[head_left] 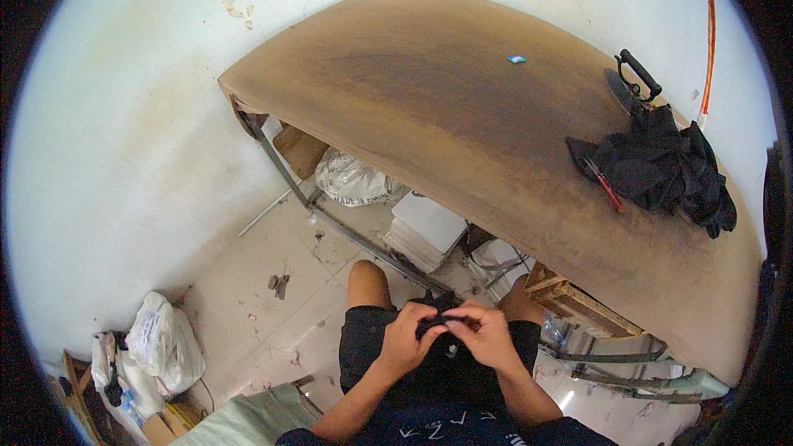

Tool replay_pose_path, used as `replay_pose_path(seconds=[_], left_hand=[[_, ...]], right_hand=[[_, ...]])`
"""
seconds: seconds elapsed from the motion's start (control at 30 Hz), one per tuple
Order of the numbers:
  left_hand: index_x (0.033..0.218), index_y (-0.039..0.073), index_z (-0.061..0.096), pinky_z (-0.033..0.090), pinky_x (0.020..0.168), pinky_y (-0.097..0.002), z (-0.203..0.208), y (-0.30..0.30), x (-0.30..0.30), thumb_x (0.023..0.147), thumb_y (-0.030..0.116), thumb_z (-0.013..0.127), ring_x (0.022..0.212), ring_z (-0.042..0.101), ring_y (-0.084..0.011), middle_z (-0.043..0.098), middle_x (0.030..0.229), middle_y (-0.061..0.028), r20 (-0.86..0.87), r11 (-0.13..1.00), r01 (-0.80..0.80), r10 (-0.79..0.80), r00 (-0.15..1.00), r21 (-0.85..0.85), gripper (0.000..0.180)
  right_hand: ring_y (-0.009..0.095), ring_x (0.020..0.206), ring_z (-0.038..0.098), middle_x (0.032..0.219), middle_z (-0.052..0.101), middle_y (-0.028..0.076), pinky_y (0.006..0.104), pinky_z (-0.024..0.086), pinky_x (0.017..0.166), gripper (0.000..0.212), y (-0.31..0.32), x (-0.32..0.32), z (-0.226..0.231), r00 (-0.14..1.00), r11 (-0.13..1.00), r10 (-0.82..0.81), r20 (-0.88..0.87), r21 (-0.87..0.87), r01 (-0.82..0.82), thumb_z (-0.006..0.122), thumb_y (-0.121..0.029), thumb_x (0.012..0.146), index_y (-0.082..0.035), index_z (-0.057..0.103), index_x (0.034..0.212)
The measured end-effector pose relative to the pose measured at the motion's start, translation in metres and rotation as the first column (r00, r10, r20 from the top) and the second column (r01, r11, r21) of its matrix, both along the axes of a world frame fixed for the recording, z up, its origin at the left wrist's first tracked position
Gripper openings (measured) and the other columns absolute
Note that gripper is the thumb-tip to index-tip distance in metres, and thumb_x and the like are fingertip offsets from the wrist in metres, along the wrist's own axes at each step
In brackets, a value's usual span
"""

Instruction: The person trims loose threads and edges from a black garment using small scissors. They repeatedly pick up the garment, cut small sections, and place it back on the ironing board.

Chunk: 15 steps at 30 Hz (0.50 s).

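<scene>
Over my lap, my left hand and my right hand pinch a piece of black cloth between thumbs and fingers. The fingertips of both hands nearly meet on it. Its lower part blends into my black shorts, so its full shape cannot be made out. On the brown cloth-covered table ahead, a heap of black fabric lies to the right. A slim red-handled tool, perhaps thread snips, rests at the heap's near left side.
Behind the heap stands an iron with a black handle. A small blue packet lies on the table. Below are stacked white sheets, a white sack and a metal frame bar. White plastic bags sit at lower left.
</scene>
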<state>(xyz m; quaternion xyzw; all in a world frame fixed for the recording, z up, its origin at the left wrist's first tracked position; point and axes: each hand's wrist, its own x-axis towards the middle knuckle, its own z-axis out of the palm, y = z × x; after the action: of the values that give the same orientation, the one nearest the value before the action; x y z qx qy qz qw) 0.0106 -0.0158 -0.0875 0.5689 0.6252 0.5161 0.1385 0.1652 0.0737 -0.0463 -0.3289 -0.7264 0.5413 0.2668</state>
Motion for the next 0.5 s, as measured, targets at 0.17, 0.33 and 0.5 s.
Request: replay_pose_path(seconds=[0.17,0.33,0.5], left_hand=[[0.098,0.0,0.065,0.054,0.068,-0.036,0.01,-0.009,-0.016,0.085,0.02,0.075,0.083,0.069,-0.0297,0.069,0.091,-0.0151,0.02,0.985,0.137,-0.136,0.991,-0.105,0.026],[0.088,-0.001,0.068,0.049,0.064,-0.0311,0.046,-0.013,-0.025,0.081,0.017,0.078,0.071,0.065,-0.0237,0.067,0.08,-0.013,0.2,0.964,0.189,-0.152,0.968,-0.184,0.022],[0.082,-0.002,0.068,0.045,0.068,-0.0278,0.037,-0.018,-0.019,0.082,0.01,0.077,0.073,0.057,-0.0139,0.062,0.077,-0.0044,0.473,0.964,0.235,-0.152,0.868,-0.122,0.014]], right_hand=[[0.02,0.073,0.06,0.078,0.062,0.009,0.0291,0.046,0.067,0.022,0.015,0.008,0.031,0.974,0.951,-0.222,-0.054,0.209,0.228,0.073,-0.003,0.076,-0.007,0.073,0.097],[0.022,0.077,0.061,0.09,0.063,0.009,0.0317,0.05,0.072,0.024,0.013,0.011,0.022,0.924,0.862,-0.382,-0.003,0.36,0.357,0.076,-0.005,0.074,-0.008,0.073,0.098],[0.023,0.08,0.062,0.096,0.063,0.007,0.0333,0.052,0.072,0.034,-0.009,0.008,0.034,0.992,0.789,-0.07,-0.105,0.603,0.12,0.081,-0.009,0.072,-0.01,0.071,0.104]])
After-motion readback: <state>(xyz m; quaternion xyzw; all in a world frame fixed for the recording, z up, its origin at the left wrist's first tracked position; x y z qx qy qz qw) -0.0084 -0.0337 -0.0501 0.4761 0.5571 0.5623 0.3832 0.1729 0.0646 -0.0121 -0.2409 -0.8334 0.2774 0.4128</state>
